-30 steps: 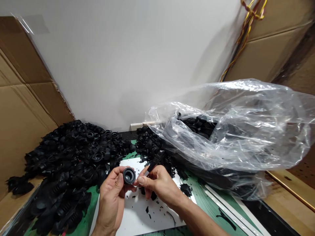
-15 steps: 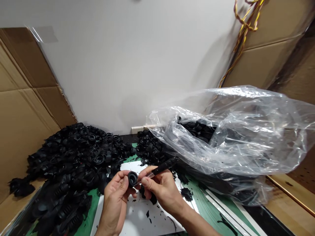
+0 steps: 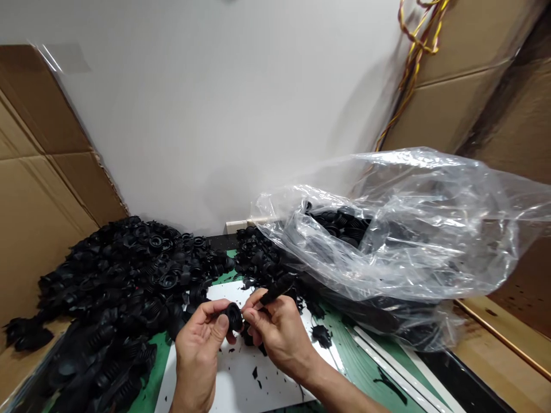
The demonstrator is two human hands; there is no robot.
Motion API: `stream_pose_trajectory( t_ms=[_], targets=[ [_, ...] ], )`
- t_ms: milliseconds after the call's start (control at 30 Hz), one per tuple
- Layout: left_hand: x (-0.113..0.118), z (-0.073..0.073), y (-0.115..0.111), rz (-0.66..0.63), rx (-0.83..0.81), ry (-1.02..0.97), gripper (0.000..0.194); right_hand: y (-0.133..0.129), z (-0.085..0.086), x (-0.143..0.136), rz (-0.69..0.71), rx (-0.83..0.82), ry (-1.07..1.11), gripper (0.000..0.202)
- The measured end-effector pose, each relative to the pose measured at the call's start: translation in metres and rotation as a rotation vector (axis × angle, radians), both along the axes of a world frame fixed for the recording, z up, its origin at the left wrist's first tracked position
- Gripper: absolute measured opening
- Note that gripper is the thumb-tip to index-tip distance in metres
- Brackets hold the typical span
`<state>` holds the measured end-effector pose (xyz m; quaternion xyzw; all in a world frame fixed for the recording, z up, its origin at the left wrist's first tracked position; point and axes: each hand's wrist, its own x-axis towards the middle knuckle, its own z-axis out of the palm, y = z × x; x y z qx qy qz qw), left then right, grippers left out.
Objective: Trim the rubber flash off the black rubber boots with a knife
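Head view: at the left we saw the pile (image 3: 129,269), probably set there to be handy for the left hand (image 3: 198,344). That hand's thumb and fingers pinched the part (image 3: 233,316), likely to steady it above the sheet (image 3: 232,376), whose pale surface perhaps made the black scraps (image 3: 255,373) easy to spot. The right hand (image 3: 282,332) gripped the tool (image 3: 275,289) like a pen, presumably for fine control, fingertips just beside the part. Rightmost, we saw the bag (image 3: 408,269) around black pieces (image 3: 344,229), apparently to contain them.

Open air above left hand (image 3: 199,335) and right hand (image 3: 279,330); obstacles: black heap (image 3: 124,275) leftward, plastic bag (image 3: 430,241) (crumpled) rightward
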<state>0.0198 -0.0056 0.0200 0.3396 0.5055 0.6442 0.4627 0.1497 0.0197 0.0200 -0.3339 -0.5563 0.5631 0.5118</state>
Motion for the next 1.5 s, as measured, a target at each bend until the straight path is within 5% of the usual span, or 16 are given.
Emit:
stream_pose_trajectory(
  t_ms=[167, 333, 400, 500, 700, 933, 1200, 1500],
  targets=[
    [-0.004, 0.000, 0.002, 0.002, -0.007, -0.046, 0.033, 0.004, 0.005, 0.011, -0.075, 0.029, -0.148, 0.021],
    [-0.007, 0.000, 0.003, -0.038, -0.031, -0.140, 0.031, 0.008, 0.008, 0.021, 0.395, -0.115, -0.030, 0.034],
    [-0.008, 0.000, 0.004, -0.038, -0.028, -0.172, 0.029, 0.007, 0.008, 0.022, 0.481, -0.073, -0.028, 0.031],
    [-0.008, 0.000, 0.005, -0.030, -0.022, -0.216, 0.030, 0.008, 0.004, 0.018, 0.427, -0.067, 0.034, 0.020],
    [-0.003, -0.002, 0.005, -0.047, -0.045, -0.279, 0.032, 0.010, -0.010, 0.001, 0.042, -0.140, -0.017, 0.017],
    [-0.001, -0.003, 0.003, -0.119, -0.031, -0.227, 0.028, 0.004, -0.010, -0.007, 0.094, -0.244, 0.120, 0.049],
    [-0.009, -0.002, 0.004, 0.034, 0.035, 0.336, 0.025, 0.006, -0.011, -0.003, 0.114, -0.333, 0.202, 0.043],
    [-0.009, -0.004, 0.001, 0.064, 0.082, 0.512, 0.018, 0.006, -0.007, 0.002, 0.251, -0.403, 0.294, 0.042]
  ],
)
